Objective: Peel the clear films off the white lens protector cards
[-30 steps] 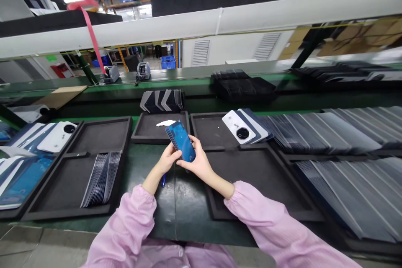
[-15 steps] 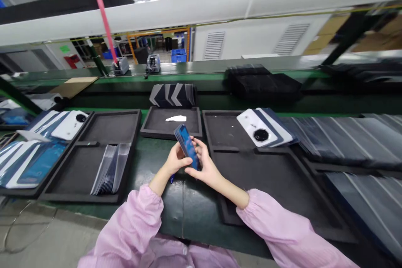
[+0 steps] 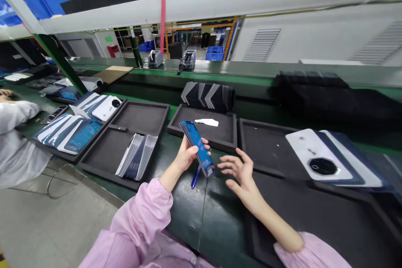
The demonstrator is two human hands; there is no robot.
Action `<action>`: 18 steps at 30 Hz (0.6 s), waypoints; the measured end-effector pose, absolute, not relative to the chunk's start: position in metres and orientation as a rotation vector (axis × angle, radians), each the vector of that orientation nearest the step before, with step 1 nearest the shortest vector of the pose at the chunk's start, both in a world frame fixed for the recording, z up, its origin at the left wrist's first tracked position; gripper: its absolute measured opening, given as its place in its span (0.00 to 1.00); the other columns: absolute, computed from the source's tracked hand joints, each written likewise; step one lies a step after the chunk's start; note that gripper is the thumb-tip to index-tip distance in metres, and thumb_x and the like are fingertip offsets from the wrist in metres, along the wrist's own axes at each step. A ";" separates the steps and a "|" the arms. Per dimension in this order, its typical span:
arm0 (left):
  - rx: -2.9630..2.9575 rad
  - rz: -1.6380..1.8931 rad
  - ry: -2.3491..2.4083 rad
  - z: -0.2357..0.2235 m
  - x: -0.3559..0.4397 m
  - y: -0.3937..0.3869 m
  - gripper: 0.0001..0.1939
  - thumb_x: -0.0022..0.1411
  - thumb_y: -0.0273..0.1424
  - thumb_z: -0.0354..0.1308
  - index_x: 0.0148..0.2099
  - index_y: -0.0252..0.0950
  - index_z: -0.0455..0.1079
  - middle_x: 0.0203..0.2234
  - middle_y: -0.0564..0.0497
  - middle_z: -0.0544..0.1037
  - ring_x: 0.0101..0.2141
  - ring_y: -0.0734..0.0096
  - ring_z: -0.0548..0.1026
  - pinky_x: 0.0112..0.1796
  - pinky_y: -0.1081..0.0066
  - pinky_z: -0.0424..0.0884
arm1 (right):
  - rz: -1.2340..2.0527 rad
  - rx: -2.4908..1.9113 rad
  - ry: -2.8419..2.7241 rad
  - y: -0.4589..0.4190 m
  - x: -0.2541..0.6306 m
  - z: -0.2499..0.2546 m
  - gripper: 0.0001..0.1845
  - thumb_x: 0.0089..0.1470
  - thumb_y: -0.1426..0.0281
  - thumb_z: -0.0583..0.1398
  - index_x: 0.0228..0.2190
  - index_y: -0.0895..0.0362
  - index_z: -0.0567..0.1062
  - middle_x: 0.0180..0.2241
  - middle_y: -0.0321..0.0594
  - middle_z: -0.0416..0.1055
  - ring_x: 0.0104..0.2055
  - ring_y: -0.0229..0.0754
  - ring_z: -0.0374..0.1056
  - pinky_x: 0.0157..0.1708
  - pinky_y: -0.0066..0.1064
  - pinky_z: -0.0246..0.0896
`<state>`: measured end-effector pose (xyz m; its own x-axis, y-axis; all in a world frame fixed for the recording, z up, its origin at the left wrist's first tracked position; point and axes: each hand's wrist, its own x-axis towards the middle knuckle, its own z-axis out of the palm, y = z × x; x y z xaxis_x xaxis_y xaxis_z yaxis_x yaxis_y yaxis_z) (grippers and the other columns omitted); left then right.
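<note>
My left hand (image 3: pixel 185 155) is closed around a small stack of thin phone-sized panels (image 3: pixel 200 144), tilted, with a glossy blue face towards me. To the right of the stack my right hand (image 3: pixel 242 175) hovers apart from it, fingers spread, holding nothing. On the bench under the stack lies a blue pen (image 3: pixel 195 178), partly covered. Left of my hands, a fanned row of similar slim panels (image 3: pixel 135 157) rests in a black foam tray (image 3: pixel 125 117). White panels with a round black camera area (image 3: pixel 323 166) lie fanned on the right-hand tray (image 3: pixel 292 209).
Behind my hands, a smaller black tray (image 3: pixel 185 114) holds a torn white paper piece (image 3: pixel 207 122); a row of dark panels (image 3: pixel 207 95) stands behind it. Far left are more white and blue panels (image 3: pixel 67 132) and a co-worker's white sleeve (image 3: pixel 19 134). Tape dispensers (image 3: pixel 188 59) stand at the back.
My right hand has let go of the stack and moved right, its fingers opening. The left hand still holds the stack. The view has swung left, bringing a co-worker's sleeve into sight.
</note>
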<state>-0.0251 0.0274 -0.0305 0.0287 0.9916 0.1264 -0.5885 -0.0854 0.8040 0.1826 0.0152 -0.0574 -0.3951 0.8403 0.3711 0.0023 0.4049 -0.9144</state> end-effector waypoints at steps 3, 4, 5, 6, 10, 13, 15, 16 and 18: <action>0.831 1.416 0.615 -0.032 -0.020 0.025 0.33 0.48 0.53 0.66 0.48 0.37 0.66 0.41 0.45 0.78 0.37 0.62 0.78 0.40 0.57 0.77 | 1.150 -0.776 -1.680 0.019 0.185 -0.059 0.43 0.57 0.48 0.62 0.63 0.42 0.46 0.50 0.47 0.63 0.46 0.49 0.71 0.41 0.43 0.70; 0.839 1.384 0.607 -0.032 -0.017 0.024 0.35 0.47 0.55 0.65 0.48 0.35 0.67 0.41 0.43 0.78 0.36 0.61 0.78 0.39 0.58 0.77 | 1.167 -0.783 -1.672 0.020 0.185 -0.060 0.43 0.57 0.49 0.63 0.63 0.42 0.46 0.50 0.47 0.62 0.46 0.49 0.71 0.41 0.42 0.70; 0.854 1.349 0.602 -0.032 -0.015 0.023 0.36 0.46 0.56 0.65 0.47 0.33 0.68 0.40 0.42 0.78 0.34 0.61 0.78 0.37 0.58 0.77 | 1.198 -0.784 -1.663 0.020 0.185 -0.060 0.42 0.56 0.49 0.63 0.62 0.41 0.47 0.50 0.46 0.62 0.45 0.48 0.71 0.41 0.42 0.70; 0.874 1.317 0.601 -0.033 -0.013 0.021 0.36 0.46 0.56 0.66 0.46 0.32 0.70 0.40 0.41 0.78 0.33 0.61 0.78 0.36 0.59 0.76 | 1.244 -0.777 -1.654 0.020 0.184 -0.060 0.43 0.55 0.48 0.63 0.62 0.41 0.47 0.50 0.46 0.62 0.45 0.48 0.71 0.41 0.42 0.70; 0.956 1.252 0.620 -0.035 -0.007 0.018 0.35 0.42 0.46 0.76 0.47 0.33 0.70 0.46 0.39 0.77 0.39 0.58 0.78 0.42 0.59 0.75 | 1.461 -0.772 -1.658 0.015 0.181 -0.057 0.51 0.48 0.45 0.67 0.62 0.40 0.45 0.54 0.49 0.59 0.45 0.49 0.72 0.42 0.45 0.72; 1.024 1.224 0.649 -0.038 -0.003 0.016 0.44 0.40 0.40 0.78 0.58 0.37 0.66 0.53 0.38 0.74 0.47 0.53 0.77 0.47 0.57 0.74 | 1.476 -0.836 -1.708 0.010 0.179 -0.053 0.62 0.39 0.47 0.73 0.63 0.40 0.42 0.61 0.54 0.52 0.51 0.55 0.70 0.45 0.50 0.72; 1.079 1.223 0.653 -0.037 -0.002 0.013 0.57 0.43 0.40 0.78 0.70 0.43 0.51 0.55 0.37 0.71 0.50 0.52 0.76 0.47 0.56 0.74 | 1.441 -0.874 -1.738 0.007 0.177 -0.049 0.64 0.39 0.51 0.74 0.64 0.40 0.40 0.63 0.56 0.49 0.54 0.56 0.69 0.45 0.51 0.72; 1.103 1.229 0.644 -0.036 -0.002 0.011 0.63 0.45 0.40 0.77 0.73 0.47 0.40 0.55 0.38 0.71 0.49 0.53 0.76 0.47 0.55 0.74 | 1.420 -0.888 -1.748 0.005 0.176 -0.047 0.63 0.41 0.53 0.73 0.64 0.41 0.39 0.63 0.56 0.49 0.54 0.56 0.69 0.44 0.50 0.72; 1.144 1.250 0.614 -0.032 -0.003 0.005 0.69 0.49 0.40 0.75 0.73 0.54 0.22 0.57 0.40 0.68 0.48 0.57 0.77 0.48 0.55 0.74 | 1.382 -0.901 -1.765 0.001 0.175 -0.042 0.61 0.44 0.57 0.72 0.65 0.43 0.39 0.61 0.56 0.51 0.52 0.54 0.71 0.41 0.46 0.73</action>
<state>-0.0034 0.0052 -0.0323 0.2663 0.9408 0.2096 -0.4090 -0.0867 0.9084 0.1746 0.0013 -0.0425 -0.5049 0.8559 0.1123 0.0963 0.1852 -0.9780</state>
